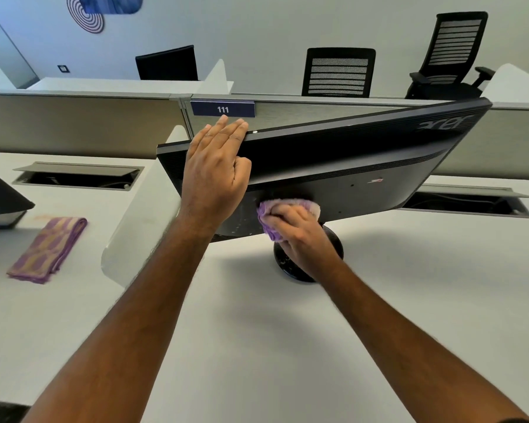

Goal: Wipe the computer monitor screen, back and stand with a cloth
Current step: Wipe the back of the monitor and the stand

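Observation:
The black monitor (pixel 364 160) stands on the white desk with its back toward me, tilted, its screen hidden. My left hand (pixel 214 172) holds its top left edge, fingers straight over the rim and thumb against the back. My right hand (pixel 300 233) grips a bunched purple cloth (pixel 272 213) and presses it against the lower back of the monitor, where the stand joins. The round black stand base (pixel 287 267) shows partly under my right wrist.
A second folded purple cloth (pixel 48 248) lies on the desk (pixel 379 300) at the left. A white divider panel (pixel 141 215) stands left of the monitor. Open cable trays (pixel 77 175) sit along the back partition. Another dark monitor's corner (pixel 0 196) shows far left. Office chairs stand beyond.

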`<state>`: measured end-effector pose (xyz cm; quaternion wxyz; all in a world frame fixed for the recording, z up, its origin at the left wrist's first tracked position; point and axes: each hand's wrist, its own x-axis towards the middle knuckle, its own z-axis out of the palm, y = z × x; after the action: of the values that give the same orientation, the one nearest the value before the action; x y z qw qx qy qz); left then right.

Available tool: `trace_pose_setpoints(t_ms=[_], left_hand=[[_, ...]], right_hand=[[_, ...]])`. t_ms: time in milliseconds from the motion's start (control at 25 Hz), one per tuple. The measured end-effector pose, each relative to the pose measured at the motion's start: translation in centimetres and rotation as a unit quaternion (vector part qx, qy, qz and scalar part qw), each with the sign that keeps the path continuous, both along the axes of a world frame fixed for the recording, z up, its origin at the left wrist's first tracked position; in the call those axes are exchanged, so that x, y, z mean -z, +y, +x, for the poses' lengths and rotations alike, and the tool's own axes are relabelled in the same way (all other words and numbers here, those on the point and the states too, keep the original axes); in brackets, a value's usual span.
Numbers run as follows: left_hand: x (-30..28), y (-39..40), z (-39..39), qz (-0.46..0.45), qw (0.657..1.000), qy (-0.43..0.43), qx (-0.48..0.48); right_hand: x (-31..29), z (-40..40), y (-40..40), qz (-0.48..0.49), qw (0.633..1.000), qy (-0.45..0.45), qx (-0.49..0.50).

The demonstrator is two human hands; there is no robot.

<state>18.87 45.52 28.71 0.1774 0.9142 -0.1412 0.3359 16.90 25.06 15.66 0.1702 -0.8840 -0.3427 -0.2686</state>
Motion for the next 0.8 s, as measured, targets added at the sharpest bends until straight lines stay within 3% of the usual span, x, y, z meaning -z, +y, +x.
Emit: trace_pose_setpoints(t_ms=[160, 320, 440, 600, 800], left_hand=[[-0.2, -0.6, 0.0, 0.011, 1.0, -0.008, 0.0], [-0.2, -0.5, -0.4, 0.017, 1.0, -0.01, 0.001], [-0.2, -0.4, -0.5, 0.039, 0.999, -0.009, 0.011], [-0.3, 0.0, -0.9, 0.052, 0.998, -0.01, 0.022], [0.3, 3.0, -2.0, 0.044, 0.997, -0.04, -0.05]], right_hand=[[4.3, -0.7, -0.1, -0.075, 0.993, 0.076, 0.045], [4.4, -1.1, -3.0, -0.048, 0.983, 0.145, 0.105], [0.9, -2.7, -4.2, 0.026, 0.993, 0.1, 0.061], [-5.2, -3.8, -4.0, 0.181, 0.978, -0.062, 0.08], [-5.2, -1.3, -0.8, 0.154, 0.984, -0.049, 0.076]])
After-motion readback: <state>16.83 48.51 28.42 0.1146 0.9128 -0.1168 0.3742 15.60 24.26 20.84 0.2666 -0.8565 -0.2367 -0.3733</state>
